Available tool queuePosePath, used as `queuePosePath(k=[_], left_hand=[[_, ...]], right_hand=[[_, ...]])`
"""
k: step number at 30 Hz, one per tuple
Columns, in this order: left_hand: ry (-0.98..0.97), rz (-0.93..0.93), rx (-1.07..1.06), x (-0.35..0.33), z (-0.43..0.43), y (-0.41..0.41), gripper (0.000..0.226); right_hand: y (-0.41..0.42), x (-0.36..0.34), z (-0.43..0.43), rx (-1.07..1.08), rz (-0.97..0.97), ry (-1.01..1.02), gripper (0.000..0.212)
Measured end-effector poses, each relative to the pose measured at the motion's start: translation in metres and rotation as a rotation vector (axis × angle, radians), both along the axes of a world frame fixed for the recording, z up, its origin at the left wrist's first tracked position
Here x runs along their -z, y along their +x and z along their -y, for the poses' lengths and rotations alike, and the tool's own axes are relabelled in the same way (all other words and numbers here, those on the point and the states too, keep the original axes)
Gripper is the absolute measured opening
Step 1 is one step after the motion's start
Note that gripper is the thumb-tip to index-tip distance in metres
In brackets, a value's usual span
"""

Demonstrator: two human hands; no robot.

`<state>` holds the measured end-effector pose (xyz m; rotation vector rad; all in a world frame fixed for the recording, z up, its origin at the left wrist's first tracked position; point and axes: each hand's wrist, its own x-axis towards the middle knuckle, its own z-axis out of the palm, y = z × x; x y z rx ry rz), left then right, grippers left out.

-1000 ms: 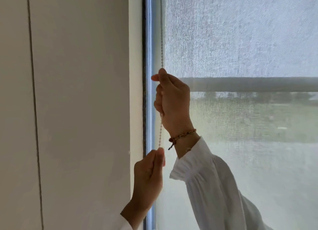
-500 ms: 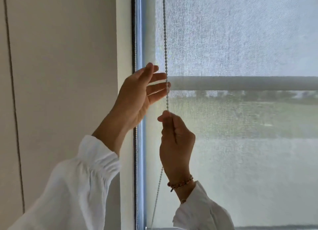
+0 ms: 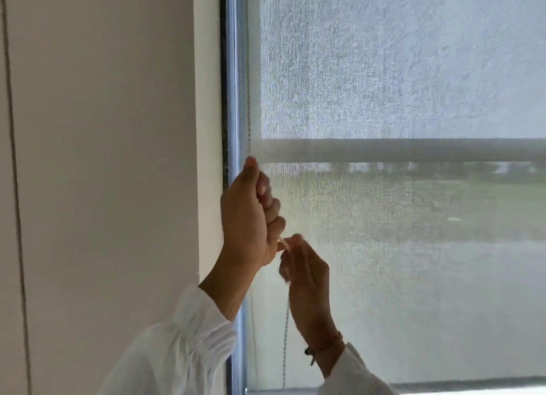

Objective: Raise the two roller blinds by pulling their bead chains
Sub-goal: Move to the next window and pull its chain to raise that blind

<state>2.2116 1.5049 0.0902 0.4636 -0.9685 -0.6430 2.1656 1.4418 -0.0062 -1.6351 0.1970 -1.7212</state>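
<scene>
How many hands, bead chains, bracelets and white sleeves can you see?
Hands: 2, left hand and right hand
Bead chains: 1
Bracelets: 1
White sleeves: 2, left sleeve and right sleeve
Total: 6

A single head-worn camera looks forward, close to a window frame (image 3: 236, 99). A wall (image 3: 103, 158) fills the view's left.
</scene>
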Motion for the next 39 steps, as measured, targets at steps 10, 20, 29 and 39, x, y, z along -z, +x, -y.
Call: queuePosePath(k=[10,20,29,39], left_hand=[[0.136,0.116,-0.2,0.088,0.009,0.007,0.041],[0.17,0.328,-0.387,0.127,0.004,0.024,0.037],[0.186,0.362,-0.179,0.063,0.003,0.064,0.065],[0.134,0.416,-0.199,-0.029,0.013,0.032,0.028]], right_hand=[[-0.005,-0.096,-0.006,-0.522,-0.032,0.219,0.02],[0.029,-0.111,-0.034,-0.153,0.171,0.117,0.025],[0.021,-0.085,-0.021,0.0,0.248,-0.038,0.022],[0.042,0.026,-0.003,0.181,0.096,-0.092,0.02]])
